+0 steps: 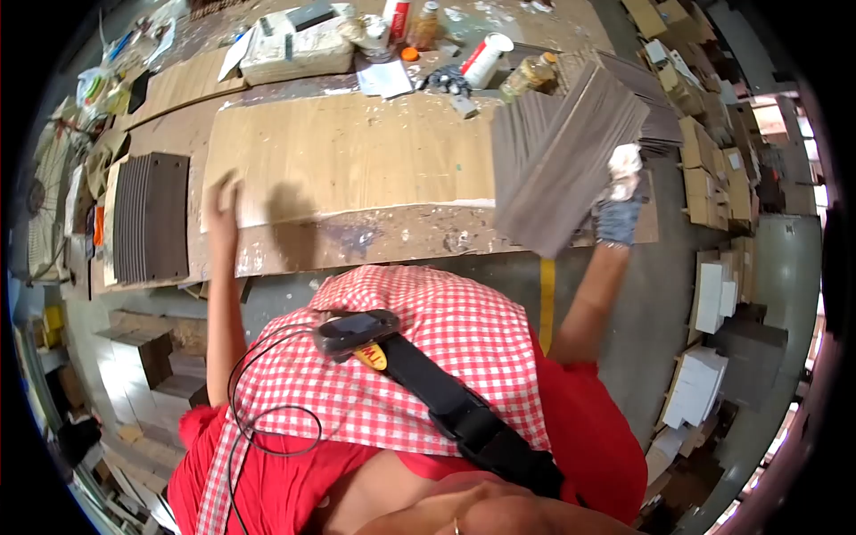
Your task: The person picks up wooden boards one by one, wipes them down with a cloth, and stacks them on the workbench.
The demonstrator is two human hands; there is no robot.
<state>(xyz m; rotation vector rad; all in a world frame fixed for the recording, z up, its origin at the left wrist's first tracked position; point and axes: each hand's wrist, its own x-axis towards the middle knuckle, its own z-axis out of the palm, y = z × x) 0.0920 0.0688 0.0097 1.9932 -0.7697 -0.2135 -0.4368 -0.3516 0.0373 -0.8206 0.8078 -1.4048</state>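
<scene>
My left hand is bare and raised over the left end of a light wood-grain board. Its fingers are loosely bent and apart, with nothing in them. My right hand wears a grey-blue glove and closes on a crumpled white cloth. That hand is at the right edge of a grey-brown wood-grain panel, which lies slanted over a stack of similar panels. Whether the gloved fingers also grip the panel is hidden.
Dark panels stand in a row at the table's left end. Along the back are a white block, a red-and-white can, a jar and a dark glove. Cardboard boxes line the right side.
</scene>
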